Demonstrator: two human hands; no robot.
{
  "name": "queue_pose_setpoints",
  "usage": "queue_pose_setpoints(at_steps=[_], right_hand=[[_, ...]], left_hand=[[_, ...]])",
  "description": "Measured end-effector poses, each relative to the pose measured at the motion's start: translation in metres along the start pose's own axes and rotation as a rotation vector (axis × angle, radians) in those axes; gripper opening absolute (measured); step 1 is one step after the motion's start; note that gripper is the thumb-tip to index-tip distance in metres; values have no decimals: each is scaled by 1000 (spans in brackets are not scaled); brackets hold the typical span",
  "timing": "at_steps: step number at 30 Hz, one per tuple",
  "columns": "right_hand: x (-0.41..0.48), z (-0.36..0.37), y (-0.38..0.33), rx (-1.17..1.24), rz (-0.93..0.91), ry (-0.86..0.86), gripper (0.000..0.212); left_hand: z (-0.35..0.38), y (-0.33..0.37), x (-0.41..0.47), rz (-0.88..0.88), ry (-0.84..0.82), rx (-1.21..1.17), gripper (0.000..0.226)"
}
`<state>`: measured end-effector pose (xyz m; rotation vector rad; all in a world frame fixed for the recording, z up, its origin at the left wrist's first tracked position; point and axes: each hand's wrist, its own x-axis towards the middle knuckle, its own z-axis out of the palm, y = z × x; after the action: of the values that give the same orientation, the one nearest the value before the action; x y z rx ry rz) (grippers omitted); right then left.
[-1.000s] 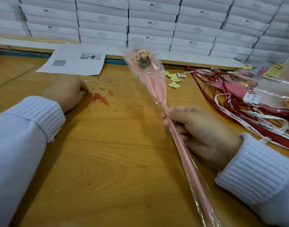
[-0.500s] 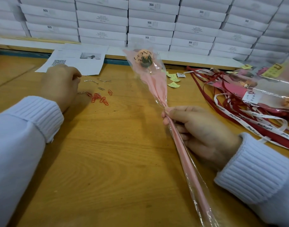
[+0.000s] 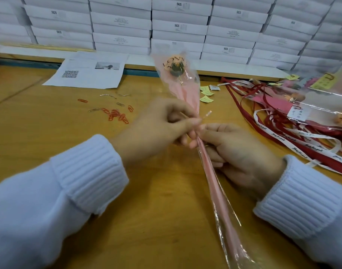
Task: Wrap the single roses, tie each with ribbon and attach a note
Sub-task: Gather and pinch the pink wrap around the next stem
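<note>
The left hand (image 3: 160,131) has left the clips (image 3: 115,115) on the table (image 3: 162,210) and come over to the rose (image 3: 186,94). Its thumb and forefinger pinch a thin tie (image 3: 208,114) at the neck of the wrap. The rose stays tilted above the table, head toward the boxes (image 3: 179,26). The right hand (image 3: 242,156) still grips the wrapped stem just below the neck, fingers curled round it. The ribbons (image 3: 278,131) lie as before. The tie's middle is hidden behind fingers, and the wrap's tail is cut off at the bottom edge.
</note>
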<state>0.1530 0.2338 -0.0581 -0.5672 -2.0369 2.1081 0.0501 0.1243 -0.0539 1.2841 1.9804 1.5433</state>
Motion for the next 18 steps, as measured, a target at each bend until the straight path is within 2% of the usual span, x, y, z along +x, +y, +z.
queue_pose_setpoints(at_steps=[3, 18], right_hand=[[0, 0, 1, -4, -4, 28, 26], [0, 2, -2, 9, 72, -6, 21]], left_hand=[[6, 2, -2, -74, -41, -73, 11], [4, -6, -5, -227, 97, -136, 2]])
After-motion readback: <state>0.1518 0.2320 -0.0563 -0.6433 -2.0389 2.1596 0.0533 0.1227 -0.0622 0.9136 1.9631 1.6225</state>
